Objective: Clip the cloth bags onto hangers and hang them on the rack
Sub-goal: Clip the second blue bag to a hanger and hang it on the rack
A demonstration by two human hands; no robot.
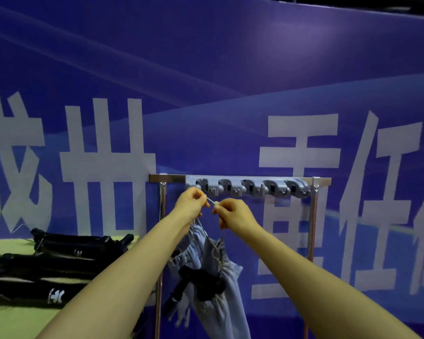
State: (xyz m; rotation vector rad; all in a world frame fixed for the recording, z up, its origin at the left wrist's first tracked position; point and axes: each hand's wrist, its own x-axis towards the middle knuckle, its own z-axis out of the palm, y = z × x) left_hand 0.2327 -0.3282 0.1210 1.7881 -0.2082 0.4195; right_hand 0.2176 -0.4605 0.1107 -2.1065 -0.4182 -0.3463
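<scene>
Both hands are raised side by side in front of the rack point(167, 178), each closed in a pinch on the same thin white drawstring point(211, 201). The left hand point(191, 204) has its fingers curled in and its thumb and fingertips nipping one end of the cord. Directly above its knuckles is the leftmost hook of the grey hook strip point(247, 187) that runs along the rack's top bar. Whether the hand touches that hook cannot be told. The right hand point(233, 214) sits just beside the left and a little lower, its thumb and forefinger pinching the cord and its other fingers folded toward the palm. The short stretch of drawstring runs taut between the two pinches, with a small pale knot or bead at the right hand's fingertips.

More cord drops below the hands to a pale blue-grey cloth bag point(220, 297), which hangs between the two forearms with its gathered mouth uppermost. A black hanger point(201, 282) lies across the front of the bag, but the blur hides whether its clips grip the cloth.

Well to the left of the left forearm, a pile of black hangers point(47, 265) rests on a yellow-green table point(10, 321). Beyond both hands stands a blue banner point(230, 69) with large white characters.
</scene>
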